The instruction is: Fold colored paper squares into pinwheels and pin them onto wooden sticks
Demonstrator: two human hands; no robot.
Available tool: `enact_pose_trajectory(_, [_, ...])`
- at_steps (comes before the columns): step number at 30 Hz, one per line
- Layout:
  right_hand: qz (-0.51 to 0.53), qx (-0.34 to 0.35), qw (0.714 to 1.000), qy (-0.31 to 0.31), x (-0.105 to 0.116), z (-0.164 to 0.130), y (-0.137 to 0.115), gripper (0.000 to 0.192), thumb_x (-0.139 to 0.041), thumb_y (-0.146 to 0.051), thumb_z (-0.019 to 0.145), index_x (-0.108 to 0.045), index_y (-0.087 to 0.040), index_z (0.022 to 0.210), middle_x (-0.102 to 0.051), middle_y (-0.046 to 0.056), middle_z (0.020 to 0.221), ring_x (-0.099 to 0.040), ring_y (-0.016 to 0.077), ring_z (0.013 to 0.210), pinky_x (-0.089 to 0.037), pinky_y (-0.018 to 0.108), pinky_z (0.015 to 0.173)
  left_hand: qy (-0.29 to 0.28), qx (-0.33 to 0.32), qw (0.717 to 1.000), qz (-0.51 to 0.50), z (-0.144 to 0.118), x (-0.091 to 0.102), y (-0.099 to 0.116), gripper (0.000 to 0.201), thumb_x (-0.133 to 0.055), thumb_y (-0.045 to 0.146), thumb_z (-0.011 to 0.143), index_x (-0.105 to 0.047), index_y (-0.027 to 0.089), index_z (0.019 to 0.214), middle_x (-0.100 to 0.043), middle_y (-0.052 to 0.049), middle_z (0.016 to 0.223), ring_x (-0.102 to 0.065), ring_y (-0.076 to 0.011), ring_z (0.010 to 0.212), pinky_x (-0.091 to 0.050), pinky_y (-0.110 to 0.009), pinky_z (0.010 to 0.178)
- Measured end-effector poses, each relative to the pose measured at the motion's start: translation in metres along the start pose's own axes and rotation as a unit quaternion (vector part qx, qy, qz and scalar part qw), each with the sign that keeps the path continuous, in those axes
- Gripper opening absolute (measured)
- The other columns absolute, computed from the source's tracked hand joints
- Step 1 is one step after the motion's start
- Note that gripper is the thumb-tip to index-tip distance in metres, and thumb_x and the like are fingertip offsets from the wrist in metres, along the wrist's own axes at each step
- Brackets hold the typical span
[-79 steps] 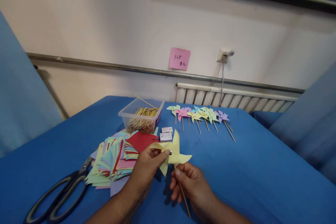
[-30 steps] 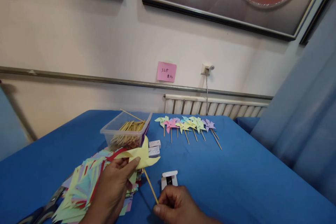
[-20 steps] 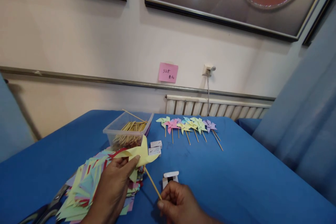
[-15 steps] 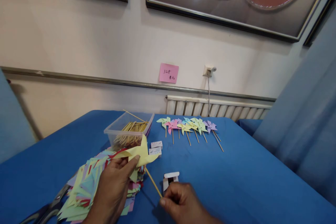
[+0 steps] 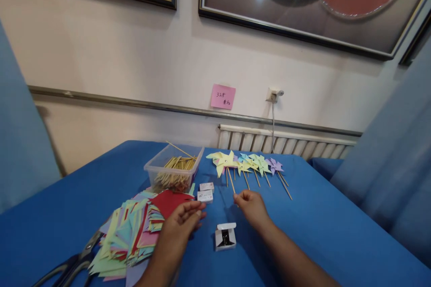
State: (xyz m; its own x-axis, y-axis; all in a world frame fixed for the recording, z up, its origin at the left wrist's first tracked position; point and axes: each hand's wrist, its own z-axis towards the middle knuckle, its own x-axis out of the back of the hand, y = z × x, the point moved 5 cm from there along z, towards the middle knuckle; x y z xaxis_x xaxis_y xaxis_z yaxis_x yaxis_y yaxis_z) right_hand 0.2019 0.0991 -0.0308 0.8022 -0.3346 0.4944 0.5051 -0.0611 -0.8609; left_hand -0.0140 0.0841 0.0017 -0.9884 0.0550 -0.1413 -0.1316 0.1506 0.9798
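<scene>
A yellow paper pinwheel point(image 5: 222, 160) on a thin wooden stick is pinched near the stick's lower end by my right hand point(image 5: 252, 206). Its head overlaps the row of finished pinwheels point(image 5: 260, 163) lying at the far side of the table. My left hand point(image 5: 186, 222), fingers loosely curled and apart, holds nothing and hovers beside the heap of coloured paper pieces point(image 5: 124, 233). A red paper piece point(image 5: 170, 203) lies on top of that heap. Between my hands stands a small opened white box point(image 5: 225, 236) with dark contents I cannot make out.
Behind the paper is a clear plastic bin point(image 5: 173, 168) full of wooden sticks. Two small white boxes point(image 5: 205, 195) sit beside it. Scissors point(image 5: 79, 258) lie at the left of the paper heap. A blue cloth point(image 5: 303, 233) covers the table, which stands against the wall.
My right hand has carried the yellow pinwheel forward and right, over the pinwheel row. My left hand has let go of its paper head. The small opened box is now fully visible.
</scene>
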Motion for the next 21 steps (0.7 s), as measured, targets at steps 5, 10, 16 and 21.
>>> enact_pose_trajectory(5, [-0.091, -0.033, 0.995, 0.01, -0.033, 0.036, 0.006, 0.033, -0.048, -0.035, 0.08, -0.063, -0.015, 0.058, -0.06, 0.002, 0.053, -0.051, 0.0126, 0.049, -0.032, 0.021, 0.047, -0.054, 0.004, 0.998, 0.02, 0.009, -0.007, -0.022, 0.02, -0.069, 0.026, 0.062, -0.062, 0.016, 0.078, -0.072, -0.008, 0.083, -0.066, -0.019, 0.071, -0.047, -0.027, 0.059])
enact_pose_trajectory(10, [-0.18, -0.048, 0.982, 0.004, -0.045, 0.047, -0.001, 0.032, -0.049, -0.036, 0.08, -0.067, -0.017, 0.061, -0.068, 0.006, 0.062, -0.06, 0.017, 0.058, -0.034, 0.023, 0.05, -0.067, 0.003, 0.997, 0.041, 0.013, -0.007, -0.032, 0.015, -0.065, 0.025, 0.063, -0.061, 0.016, 0.073, -0.072, -0.007, 0.078, -0.065, -0.0182, 0.066, -0.045, -0.027, 0.057])
enact_pose_trajectory(16, [-0.245, -0.047, 0.968, 0.006, -0.046, 0.044, -0.009, 0.034, -0.043, -0.037, 0.085, -0.07, -0.018, 0.074, -0.072, 0.01, 0.079, -0.065, 0.0209, 0.074, -0.038, 0.025, 0.057, -0.082, 0.008, 0.995, 0.055, 0.012, -0.011, -0.036, 0.014, -0.064, 0.027, 0.064, -0.061, 0.016, 0.073, -0.071, -0.007, 0.076, -0.064, -0.0177, 0.064, -0.045, -0.027, 0.057])
enact_pose_trajectory(21, [-0.276, -0.038, 0.96, 0.01, -0.048, 0.042, -0.012, 0.039, -0.037, -0.038, 0.089, -0.07, -0.018, 0.081, -0.072, 0.011, 0.084, -0.065, 0.0219, 0.078, -0.04, 0.026, 0.06, -0.086, 0.008, 0.994, 0.064, 0.011, -0.014, -0.034, 0.012, -0.063, 0.025, 0.063, -0.062, 0.017, 0.071, -0.071, -0.006, 0.074, -0.063, -0.0175, 0.062, -0.044, -0.027, 0.056])
